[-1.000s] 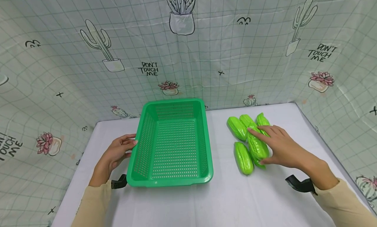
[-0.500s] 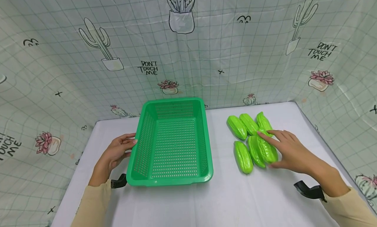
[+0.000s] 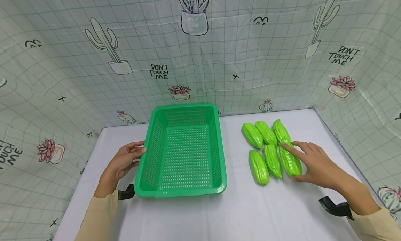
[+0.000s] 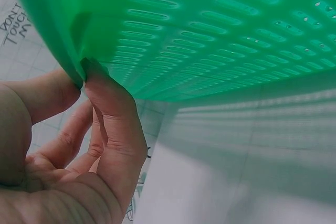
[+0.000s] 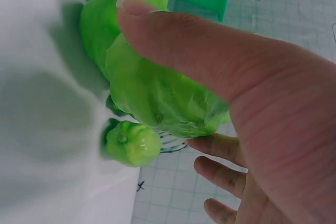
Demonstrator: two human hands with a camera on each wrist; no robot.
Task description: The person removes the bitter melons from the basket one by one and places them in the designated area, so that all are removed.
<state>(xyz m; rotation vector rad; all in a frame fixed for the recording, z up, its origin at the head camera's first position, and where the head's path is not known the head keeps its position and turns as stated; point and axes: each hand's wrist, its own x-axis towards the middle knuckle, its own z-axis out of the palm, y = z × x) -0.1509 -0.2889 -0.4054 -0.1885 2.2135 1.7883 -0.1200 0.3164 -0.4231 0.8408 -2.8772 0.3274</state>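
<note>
A green plastic basket [image 3: 186, 155] with slotted walls stands left of centre in the head view, with nothing inside. My left hand [image 3: 125, 160] pinches its left rim between thumb and index finger, seen up close in the left wrist view. To the right of the basket lie several light green bitter melons [image 3: 259, 167], lined up in two rough rows. My right hand [image 3: 317, 164] holds the front right bitter melon [image 3: 290, 160] between thumb and fingers. In the right wrist view the thumb crosses before this held bitter melon [image 5: 168, 95], and an index fingertip touches its far side.
A white cloth [image 3: 244, 213] covers the table. Behind and at both sides hangs a grid-patterned curtain [image 3: 213, 60] with cactus drawings. Another bitter melon [image 3: 282, 131] lies just behind the held one. Black straps [image 3: 336, 207] sit at both wrists.
My right hand has moved right with one bitter melon, from on top of the neighbouring ones to their right side. The left hand and basket have stayed in place.
</note>
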